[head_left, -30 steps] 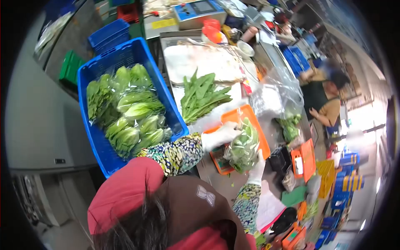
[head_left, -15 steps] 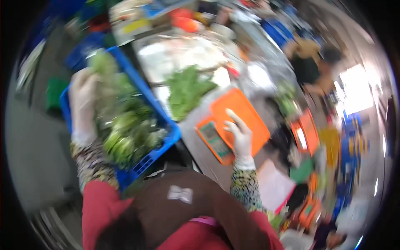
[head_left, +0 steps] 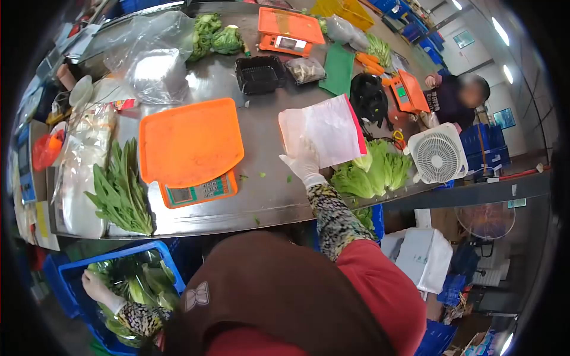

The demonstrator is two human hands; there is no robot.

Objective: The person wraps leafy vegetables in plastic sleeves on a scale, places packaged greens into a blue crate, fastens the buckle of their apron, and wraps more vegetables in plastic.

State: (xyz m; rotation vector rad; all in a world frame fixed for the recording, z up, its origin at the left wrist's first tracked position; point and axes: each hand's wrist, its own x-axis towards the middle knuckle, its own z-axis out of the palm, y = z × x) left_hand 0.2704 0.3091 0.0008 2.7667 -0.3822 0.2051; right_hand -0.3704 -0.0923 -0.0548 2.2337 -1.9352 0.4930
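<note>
My left hand point(head_left: 102, 289), in a white glove, is down inside a blue crate point(head_left: 76, 268) at lower left. Its fingers are bent at the edge of a bag of leafy greens point(head_left: 139, 291), among other bagged greens. My gloved right hand point(head_left: 304, 161) reaches over the table, thumb spread and fingers lying flat on a white sheet-like stack point(head_left: 317, 127) with a pink edge. Beside that stack lies a loose head of lettuce point(head_left: 374, 172). Left of my right hand stands an orange scale point(head_left: 193, 145) with nothing on its pan. Long green leaves point(head_left: 122, 193) lie left of the scale.
Behind are a black tray point(head_left: 260, 74), another orange scale point(head_left: 291, 29), a green board point(head_left: 337, 68) and a clear plastic bag point(head_left: 157, 65). A white fan point(head_left: 438, 153) stands at the table's right end. Another person point(head_left: 454, 98) is beyond it.
My view has swung right. My right hand has left the scale and reached the white stack. My left hand, earlier raised with bagged greens, is now lower in the crate.
</note>
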